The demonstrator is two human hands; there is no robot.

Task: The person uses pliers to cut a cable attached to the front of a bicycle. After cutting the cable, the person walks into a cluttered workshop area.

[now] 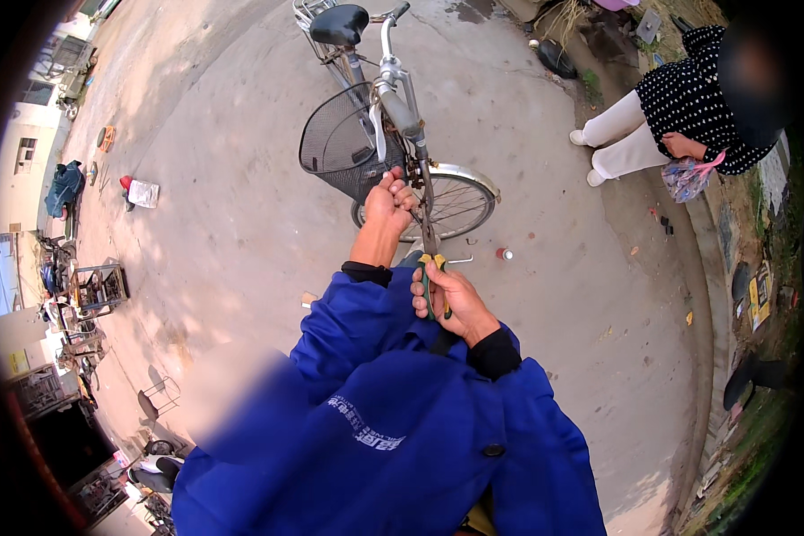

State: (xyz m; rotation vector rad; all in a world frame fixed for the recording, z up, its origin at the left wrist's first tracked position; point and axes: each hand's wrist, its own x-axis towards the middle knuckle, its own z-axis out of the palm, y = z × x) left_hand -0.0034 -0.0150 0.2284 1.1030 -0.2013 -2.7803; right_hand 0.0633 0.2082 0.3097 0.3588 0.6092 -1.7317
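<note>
A silver bicycle [402, 107] with a black saddle and a black mesh basket [335, 138] stands in front of me. My left hand [389, 209] is closed at the basket's lower front edge, beside the front wheel. What its fingers pinch, if anything, is too small to make out. In my right hand [456, 299] is a pair of pliers with green and yellow handles [433, 264]. The fingers wrap round the handles, and the dark metal end points up toward the bicycle's front, beside my left hand. Whether the jaws touch a part cannot be seen clearly.
Near the front wheel [463, 204], a small red-and-white container [505, 255] lies on the concrete. A person in a dotted top [706, 98] stands at the right, holding a plastic bag [688, 180]. A metal workbench [98, 288] and a stool [158, 398] are at the left.
</note>
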